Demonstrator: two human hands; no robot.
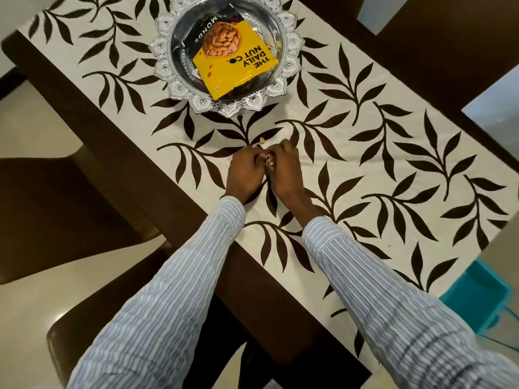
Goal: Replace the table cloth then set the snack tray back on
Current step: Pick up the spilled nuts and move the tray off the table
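Observation:
A cream table cloth [351, 169] with dark brown leaf prints lies along the dark wooden table [118, 153]. Near its far end stands a round silver snack tray [283, 80] holding a yellow and black almond packet [238, 66]. My left hand [244, 175] and my right hand [283, 172] rest together on the cloth below the tray, fingers curled around small pale nut pieces [270, 161] between them. One loose nut piece [262, 140] lies on the cloth just beyond my fingertips.
Dark brown chairs stand at the left [64, 209], at the lower left [112, 327] and at the far right [438, 51]. A turquoise object [477, 301] sits on the floor at the right, past the table's edge.

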